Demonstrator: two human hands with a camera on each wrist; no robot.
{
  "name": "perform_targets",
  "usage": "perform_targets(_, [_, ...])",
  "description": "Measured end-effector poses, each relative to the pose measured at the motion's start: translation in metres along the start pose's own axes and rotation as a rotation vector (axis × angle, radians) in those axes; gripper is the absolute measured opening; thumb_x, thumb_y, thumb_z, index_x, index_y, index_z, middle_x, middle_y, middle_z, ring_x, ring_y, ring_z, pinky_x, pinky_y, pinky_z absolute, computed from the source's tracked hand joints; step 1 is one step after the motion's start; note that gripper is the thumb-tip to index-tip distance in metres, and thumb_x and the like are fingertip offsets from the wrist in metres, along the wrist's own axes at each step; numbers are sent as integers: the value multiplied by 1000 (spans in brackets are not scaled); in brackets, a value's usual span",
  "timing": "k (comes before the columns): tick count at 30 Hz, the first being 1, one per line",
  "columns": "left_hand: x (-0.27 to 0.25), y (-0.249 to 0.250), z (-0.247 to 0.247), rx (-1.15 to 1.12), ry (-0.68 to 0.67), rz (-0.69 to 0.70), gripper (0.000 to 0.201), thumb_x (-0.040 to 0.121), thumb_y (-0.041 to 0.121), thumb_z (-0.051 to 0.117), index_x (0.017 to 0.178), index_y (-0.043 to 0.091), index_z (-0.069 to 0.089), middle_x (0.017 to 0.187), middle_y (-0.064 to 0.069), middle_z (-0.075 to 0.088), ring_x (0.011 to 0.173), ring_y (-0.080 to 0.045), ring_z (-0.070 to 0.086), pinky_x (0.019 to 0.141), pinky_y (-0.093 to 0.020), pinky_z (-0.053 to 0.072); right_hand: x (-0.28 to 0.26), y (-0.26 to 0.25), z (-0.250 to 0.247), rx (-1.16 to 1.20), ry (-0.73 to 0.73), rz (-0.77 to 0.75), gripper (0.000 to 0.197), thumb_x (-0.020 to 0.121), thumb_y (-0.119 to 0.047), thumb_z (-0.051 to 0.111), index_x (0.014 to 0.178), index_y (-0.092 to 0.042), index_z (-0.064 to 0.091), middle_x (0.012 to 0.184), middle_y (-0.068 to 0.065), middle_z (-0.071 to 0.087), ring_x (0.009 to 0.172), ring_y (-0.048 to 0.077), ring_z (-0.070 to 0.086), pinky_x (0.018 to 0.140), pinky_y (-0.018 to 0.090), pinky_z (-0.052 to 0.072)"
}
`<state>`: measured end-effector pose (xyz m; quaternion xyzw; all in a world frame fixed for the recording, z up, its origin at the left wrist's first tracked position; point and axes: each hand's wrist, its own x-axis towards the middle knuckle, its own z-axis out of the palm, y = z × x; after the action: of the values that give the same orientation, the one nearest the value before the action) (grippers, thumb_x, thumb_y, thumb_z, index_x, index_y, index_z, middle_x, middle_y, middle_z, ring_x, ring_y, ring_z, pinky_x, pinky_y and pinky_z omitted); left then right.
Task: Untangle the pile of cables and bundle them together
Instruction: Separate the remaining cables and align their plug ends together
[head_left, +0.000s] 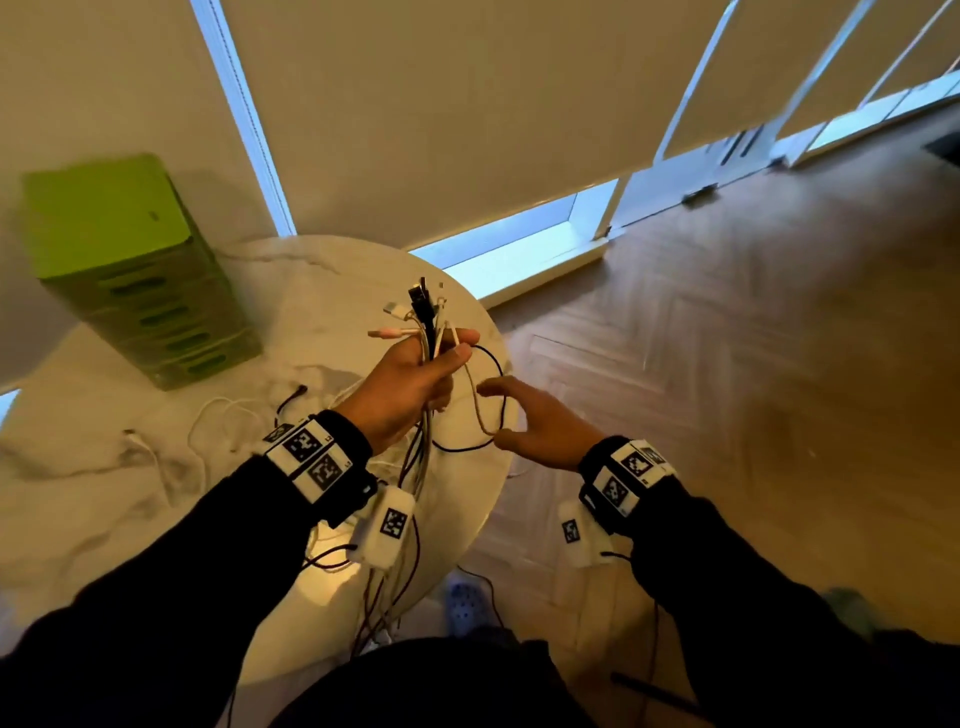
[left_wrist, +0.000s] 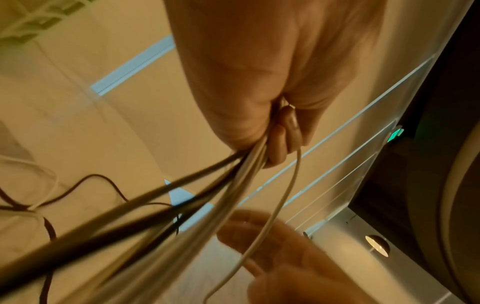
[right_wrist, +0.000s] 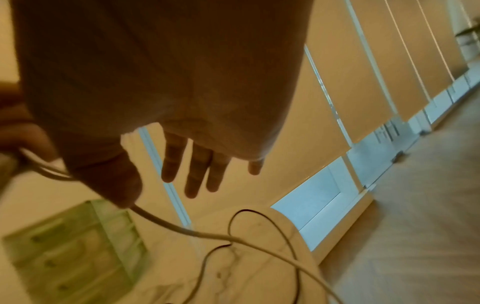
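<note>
My left hand (head_left: 415, 374) grips a bundle of cables (head_left: 427, 317) above the round white table (head_left: 156, 493), plug ends sticking up past the fingers. White, black and pink cords hang from the fist (left_wrist: 259, 131) toward the table. A black cable loop (head_left: 493, 405) and a white cable loop (head_left: 475, 400) droop to the right of the fist. My right hand (head_left: 524, 415) is open just right of those loops, fingers straight (right_wrist: 192, 170); the white cable (right_wrist: 182, 228) runs past its thumb. More loose cables (head_left: 228, 421) lie on the table.
A green drawer box (head_left: 135, 275) stands at the table's back left. The table's right edge (head_left: 498, 467) drops to a wooden floor (head_left: 727, 364). Blinds and a window line the back wall. Wrist-device cords hang under my arms.
</note>
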<state>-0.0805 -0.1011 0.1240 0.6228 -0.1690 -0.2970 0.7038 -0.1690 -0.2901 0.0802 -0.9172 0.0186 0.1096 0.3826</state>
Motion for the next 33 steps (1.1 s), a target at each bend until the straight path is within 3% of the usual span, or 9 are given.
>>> perform_targets(2, [4, -5, 11, 60, -17, -1, 21, 103, 14, 54, 122, 9, 63, 56, 10, 42, 46, -6, 36, 48, -19, 34, -4, -13, 2, 165, -38, -60, 58, 90, -24, 69, 142, -24, 43, 139, -4, 57, 126, 4, 51, 104, 23, 40])
perform_targets(5, [13, -10, 22, 114, -5, -1, 20, 103, 25, 57, 112, 10, 65, 61, 0, 49, 46, -7, 36, 48, -20, 34, -8, -22, -2, 292, 25, -56, 38, 98, -39, 57, 131, -22, 46, 109, 3, 67, 91, 11, 69, 85, 34, 57])
perform_targets(8, [19, -10, 25, 20, 52, -26, 46, 99, 48, 56, 103, 3, 64, 77, -16, 46, 50, -13, 26, 49, -23, 24, -16, -17, -19, 267, 258, -1, 29, 106, -45, 35, 108, -21, 51, 78, -4, 55, 62, 8, 54, 62, 28, 47])
perform_targets(12, [23, -4, 19, -176, 79, -61, 36, 108, 34, 37, 98, 9, 62, 77, 2, 49, 50, -8, 23, 48, -23, 19, -24, 24, -41, 110, 446, 160, 44, 108, -43, 25, 100, -17, 60, 78, -4, 56, 75, 19, 58, 67, 31, 43])
perform_targets(15, [24, 0, 13, -255, 58, -76, 35, 108, 34, 37, 97, 9, 59, 74, 2, 45, 47, -6, 24, 45, -20, 22, -20, 54, -42, -33, 342, 327, 23, 103, -22, 44, 120, -18, 59, 98, 2, 64, 95, 25, 62, 83, 35, 48])
perform_targets(19, [23, 4, 14, -310, 13, -91, 34, 108, 36, 38, 94, 11, 56, 70, 3, 41, 48, -6, 23, 45, -20, 20, -9, 26, -27, -75, 97, 138, 48, 95, -21, 57, 142, -25, 47, 144, 0, 51, 133, 18, 45, 113, 39, 34])
perform_targets(22, [24, 3, 14, -300, 14, -73, 33, 108, 36, 38, 92, 12, 54, 68, 4, 39, 49, -6, 26, 46, -19, 23, 0, -14, -13, 68, -140, 4, 42, 97, -26, 59, 138, -25, 49, 135, -4, 60, 124, 14, 55, 106, 32, 41])
perform_targets(28, [28, -2, 5, -195, 130, 12, 34, 108, 37, 39, 87, 13, 48, 64, 4, 30, 52, -7, 30, 48, -19, 30, 15, -35, -5, 18, -19, -177, 24, 103, -33, 52, 98, -10, 59, 93, 4, 58, 81, 12, 52, 76, 32, 46])
perform_targets(33, [32, -6, -1, 69, 281, 72, 37, 107, 42, 38, 85, 15, 51, 62, 4, 50, 56, -9, 51, 59, -24, 45, 15, -30, -7, 220, 24, -169, 22, 106, -31, 45, 100, -12, 53, 105, 7, 64, 96, 14, 67, 84, 37, 58])
